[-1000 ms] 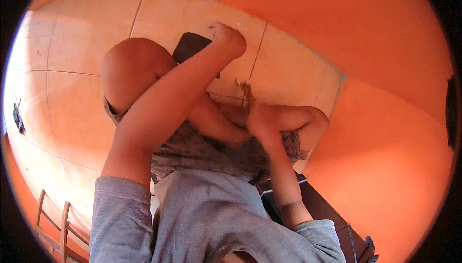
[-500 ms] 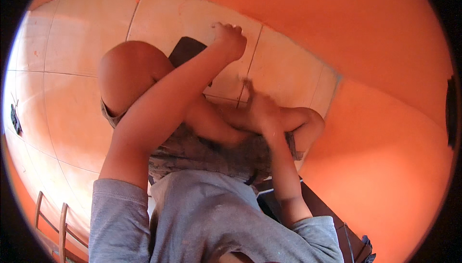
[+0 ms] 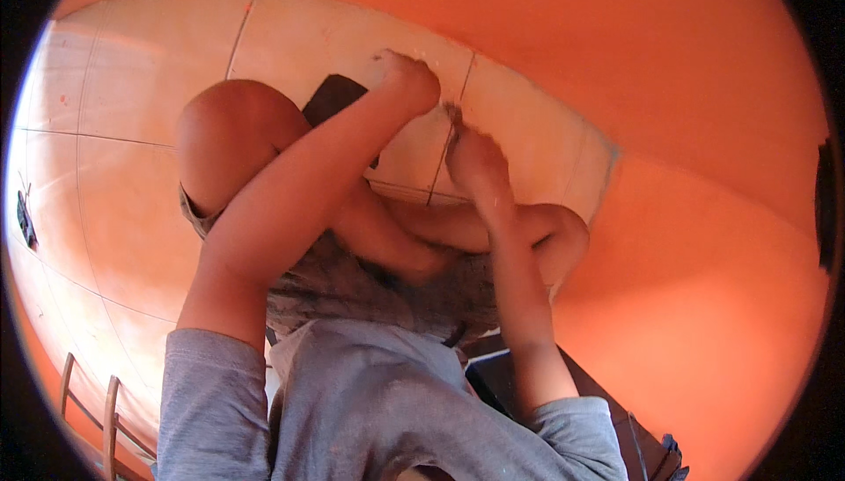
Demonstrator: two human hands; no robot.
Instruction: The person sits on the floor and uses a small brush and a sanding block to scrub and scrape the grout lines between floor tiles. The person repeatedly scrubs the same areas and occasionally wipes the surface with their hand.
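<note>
My left hand (image 3: pixel 411 81) is out over the tiled floor (image 3: pixel 299 32), its fingers curled closed. What they hold, if anything, is too small to make out. Nearer to me and to the right, my right hand (image 3: pixel 478 162) is closed, with a small dark tip (image 3: pixel 452 114) sticking up from its finger side. Whether that is a finger or a held thing I cannot tell. The hands are apart. A dark flat object (image 3: pixel 333 98) lies on the floor beyond my left forearm, which partly hides it.
My bent left knee (image 3: pixel 238 133) and right knee (image 3: pixel 563 233) flank the work area. Orange walls (image 3: pixel 616 32) rise ahead and to the right. A dark low piece (image 3: pixel 607 389) is by my right side, and a wooden frame (image 3: pixel 112 419) stands at lower left.
My right hand has moved up and away from my leg, closer to my left hand. My left hand has shifted slightly left and nearer.
</note>
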